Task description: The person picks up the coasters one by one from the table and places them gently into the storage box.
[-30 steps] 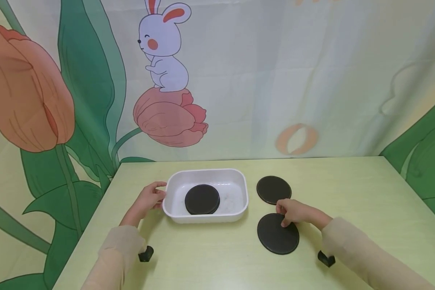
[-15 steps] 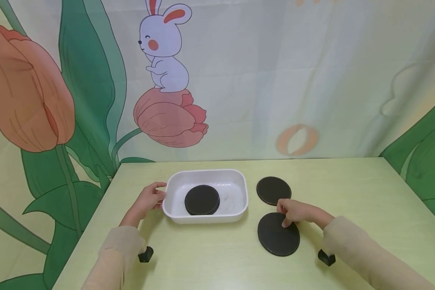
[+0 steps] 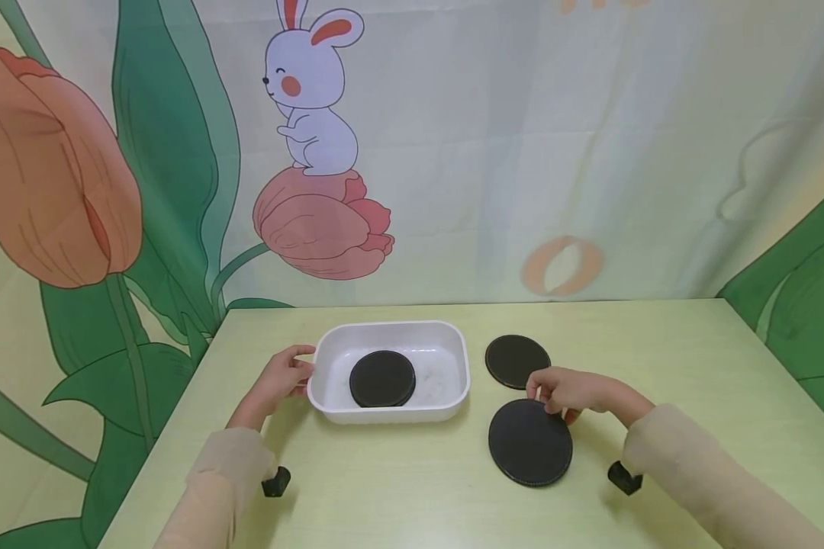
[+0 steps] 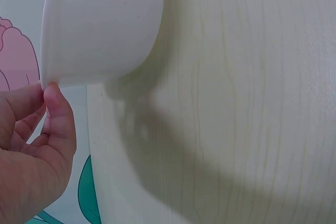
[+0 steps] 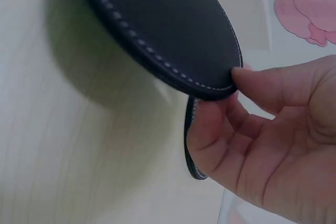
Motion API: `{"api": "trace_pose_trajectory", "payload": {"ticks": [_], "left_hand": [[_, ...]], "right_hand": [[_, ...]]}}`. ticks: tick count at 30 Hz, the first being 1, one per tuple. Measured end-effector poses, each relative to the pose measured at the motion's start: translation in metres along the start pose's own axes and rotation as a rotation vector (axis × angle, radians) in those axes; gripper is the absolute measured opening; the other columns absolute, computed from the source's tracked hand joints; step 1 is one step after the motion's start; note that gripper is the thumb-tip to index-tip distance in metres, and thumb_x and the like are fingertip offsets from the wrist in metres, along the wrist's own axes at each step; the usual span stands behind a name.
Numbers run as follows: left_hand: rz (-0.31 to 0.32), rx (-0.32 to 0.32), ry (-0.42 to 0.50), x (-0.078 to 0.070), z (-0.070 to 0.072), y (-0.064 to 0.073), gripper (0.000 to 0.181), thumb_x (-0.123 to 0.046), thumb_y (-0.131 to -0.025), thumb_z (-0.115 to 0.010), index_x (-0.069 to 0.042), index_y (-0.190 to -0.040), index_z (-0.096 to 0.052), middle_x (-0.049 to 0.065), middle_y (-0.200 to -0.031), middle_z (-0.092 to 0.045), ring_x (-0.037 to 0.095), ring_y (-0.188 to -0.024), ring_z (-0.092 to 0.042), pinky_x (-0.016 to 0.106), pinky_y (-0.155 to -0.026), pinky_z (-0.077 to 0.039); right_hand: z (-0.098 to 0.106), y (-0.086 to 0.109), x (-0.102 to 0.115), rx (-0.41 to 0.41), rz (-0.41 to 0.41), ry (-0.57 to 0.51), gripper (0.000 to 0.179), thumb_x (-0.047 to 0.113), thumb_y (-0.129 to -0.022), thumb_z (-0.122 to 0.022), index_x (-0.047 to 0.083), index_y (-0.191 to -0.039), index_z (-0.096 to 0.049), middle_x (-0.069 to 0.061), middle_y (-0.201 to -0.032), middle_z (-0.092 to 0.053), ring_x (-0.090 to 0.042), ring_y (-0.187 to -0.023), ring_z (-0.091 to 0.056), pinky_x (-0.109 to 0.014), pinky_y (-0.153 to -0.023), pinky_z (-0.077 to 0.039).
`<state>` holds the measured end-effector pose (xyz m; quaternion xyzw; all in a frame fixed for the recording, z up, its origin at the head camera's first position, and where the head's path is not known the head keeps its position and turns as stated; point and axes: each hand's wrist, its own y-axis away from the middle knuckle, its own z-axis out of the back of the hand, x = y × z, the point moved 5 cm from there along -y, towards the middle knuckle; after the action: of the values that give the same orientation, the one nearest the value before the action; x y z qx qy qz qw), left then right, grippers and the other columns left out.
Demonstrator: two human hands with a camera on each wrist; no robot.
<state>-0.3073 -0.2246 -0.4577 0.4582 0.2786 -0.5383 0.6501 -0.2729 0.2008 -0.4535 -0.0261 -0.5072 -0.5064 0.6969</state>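
Note:
My right hand (image 3: 580, 390) pinches the edge of a black round coaster (image 3: 530, 446). In the right wrist view the coaster (image 5: 168, 24), with white stitching round its rim, is tilted above the table, thumb on top and fingers below. Behind it on the table lies a second black coaster (image 3: 515, 358), partly covered by my fingers in the wrist view. My left hand (image 3: 281, 379) holds the left end of a white rectangular tray (image 3: 412, 414); thumb and finger pinch its rim in the left wrist view. Inside the tray rest black coasters (image 3: 382, 377), seemingly stacked; how many I cannot tell.
The pale wood-grain table (image 3: 398, 488) ends at a printed curtain (image 3: 467, 152) with a rabbit and tulips. A black strap piece (image 3: 277, 482) hangs below the left sleeve, another strap piece (image 3: 625, 478) below the right.
My right hand has shifted slightly right and up, its grip on the coaster changing; the near coaster now looks lifted and tilted. The left hand and tray stay put.

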Motion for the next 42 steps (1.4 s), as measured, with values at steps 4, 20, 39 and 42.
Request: {"api": "trace_pose_trajectory", "payload": {"ticks": [4,20,39,42], "left_hand": [[-0.007,0.002,0.017,0.0,0.0,0.0,0.04,-0.007,-0.09,-0.046,-0.004,-0.129,-0.038,0.016,-0.1,-0.051,0.016,-0.078,-0.056,0.024,-0.063,-0.049],[-0.003,-0.004,0.012,-0.002,0.001,0.0,0.04,-0.006,-0.09,-0.047,-0.005,-0.129,-0.038,0.016,-0.1,-0.051,0.017,-0.078,-0.057,0.024,-0.062,-0.05],[-0.012,-0.004,0.016,0.002,0.001,-0.001,0.04,-0.007,-0.09,-0.047,-0.005,-0.129,-0.039,0.018,-0.101,-0.051,0.021,-0.082,-0.058,0.024,-0.063,-0.05],[-0.006,-0.004,0.015,0.002,0.001,-0.001,0.04,-0.007,-0.09,-0.047,-0.005,-0.129,-0.039,0.018,-0.101,-0.051,0.021,-0.082,-0.058,0.025,-0.063,-0.05]], "right_hand": [[0.002,0.005,0.005,0.078,0.059,-0.061,0.026,-0.011,-0.074,-0.041,0.002,-0.096,-0.046,-0.004,-0.073,-0.039,-0.015,-0.06,-0.037,-0.026,-0.047,-0.036],[0.006,-0.007,0.037,0.121,0.189,-0.311,0.022,-0.006,-0.078,-0.049,0.0,-0.099,-0.047,-0.001,-0.076,-0.046,-0.011,-0.06,-0.047,-0.023,-0.05,-0.044],[-0.005,-0.047,0.074,-0.094,0.175,-0.577,0.026,-0.004,-0.083,-0.047,-0.002,-0.108,-0.043,-0.004,-0.079,-0.05,-0.014,-0.058,-0.051,-0.024,-0.053,-0.046],[-0.008,-0.054,0.08,-0.139,0.168,-0.601,0.028,-0.004,-0.084,-0.047,-0.003,-0.112,-0.043,-0.004,-0.079,-0.049,-0.013,-0.061,-0.051,-0.024,-0.055,-0.047]]}}
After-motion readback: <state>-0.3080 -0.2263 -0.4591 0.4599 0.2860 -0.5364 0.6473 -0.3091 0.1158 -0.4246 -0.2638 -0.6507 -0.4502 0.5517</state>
